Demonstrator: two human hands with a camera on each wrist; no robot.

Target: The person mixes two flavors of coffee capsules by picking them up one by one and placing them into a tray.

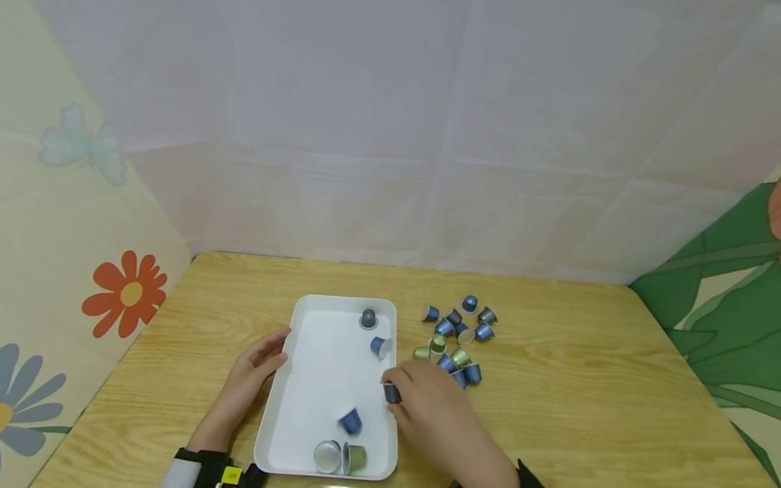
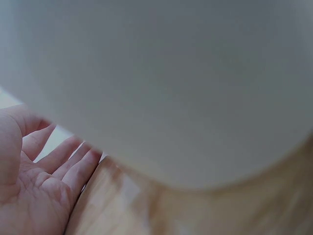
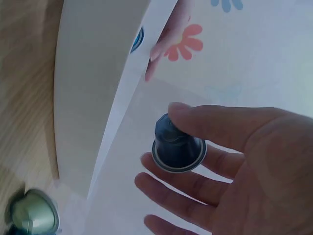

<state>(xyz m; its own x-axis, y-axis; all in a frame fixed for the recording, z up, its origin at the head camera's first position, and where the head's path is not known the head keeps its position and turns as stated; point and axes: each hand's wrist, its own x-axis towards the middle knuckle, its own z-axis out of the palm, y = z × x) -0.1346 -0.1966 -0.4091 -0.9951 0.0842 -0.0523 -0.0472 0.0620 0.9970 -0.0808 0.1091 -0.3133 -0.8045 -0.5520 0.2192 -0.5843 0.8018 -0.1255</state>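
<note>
My right hand (image 1: 433,407) pinches a dark coffee capsule (image 1: 392,392) just above the right rim of a white tray (image 1: 317,379). The right wrist view shows that capsule (image 3: 178,147) between thumb and fingers. Along the tray's left edge, my left hand (image 1: 253,366) touches the rim with relaxed fingers; in the left wrist view the tray's side hides part of them. Inside the tray lie a grey capsule (image 1: 369,318), a blue capsule (image 1: 380,348), another blue one (image 1: 350,421), a capsule showing its silver lid (image 1: 327,457) and a green capsule (image 1: 356,458).
Right of the tray, several blue, dark and green capsules lie loosely heaped on the wooden table (image 1: 579,379), among them a green capsule (image 1: 460,357) and a blue capsule (image 1: 469,303). A white sheet (image 1: 427,135) hangs behind the table, with flower-printed cloth on both sides.
</note>
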